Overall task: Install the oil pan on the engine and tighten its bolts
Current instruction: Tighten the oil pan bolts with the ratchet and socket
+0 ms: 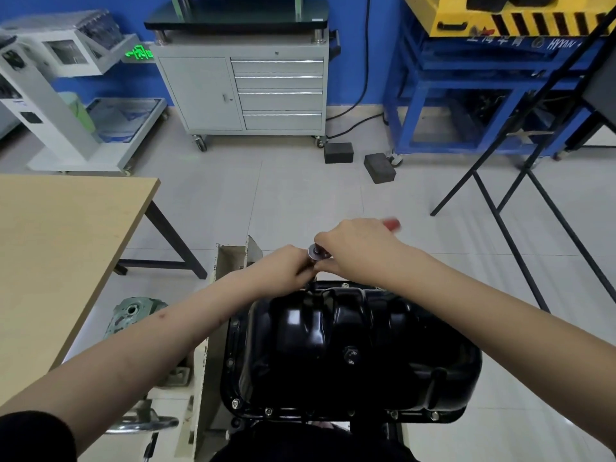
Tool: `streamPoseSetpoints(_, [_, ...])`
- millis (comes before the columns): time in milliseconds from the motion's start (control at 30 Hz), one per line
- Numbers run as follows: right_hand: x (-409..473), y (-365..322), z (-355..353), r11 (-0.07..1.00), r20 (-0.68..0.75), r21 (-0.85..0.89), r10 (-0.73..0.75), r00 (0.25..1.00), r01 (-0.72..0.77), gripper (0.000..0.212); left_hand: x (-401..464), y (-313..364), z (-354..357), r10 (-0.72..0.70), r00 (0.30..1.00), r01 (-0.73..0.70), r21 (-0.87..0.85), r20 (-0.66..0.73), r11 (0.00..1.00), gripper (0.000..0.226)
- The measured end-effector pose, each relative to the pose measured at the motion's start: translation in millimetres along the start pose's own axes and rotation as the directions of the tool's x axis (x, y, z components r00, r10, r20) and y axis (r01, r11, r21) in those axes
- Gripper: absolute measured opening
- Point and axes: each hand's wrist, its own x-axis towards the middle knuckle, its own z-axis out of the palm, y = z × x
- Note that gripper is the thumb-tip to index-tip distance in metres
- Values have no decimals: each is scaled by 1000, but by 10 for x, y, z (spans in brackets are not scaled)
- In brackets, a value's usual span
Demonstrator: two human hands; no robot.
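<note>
The glossy black oil pan (350,345) lies on the engine in front of me, with small bolts (268,411) visible along its near flange. At the pan's far edge, my left hand (286,265) grips the shaft below the round head of a ratchet wrench (316,252), which stands over a far flange bolt. My right hand (356,248) grips the wrench handle, whose red end (392,224) sticks out to the right, blurred.
A wooden table (60,248) stands at the left. The cream engine stand (230,258) frames the pan's left side, with a green-grey casting (133,311) on the floor beside it. A grey drawer cabinet (246,91), blue rack (483,95) and black folding frame (520,195) stand beyond.
</note>
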Motion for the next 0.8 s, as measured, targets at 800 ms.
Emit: streamPoseSetpoints(800, [40, 12, -28, 995, 3, 48, -88, 996, 88, 26, 23, 4, 31, -37, 998, 41, -89, 46, 995, 36])
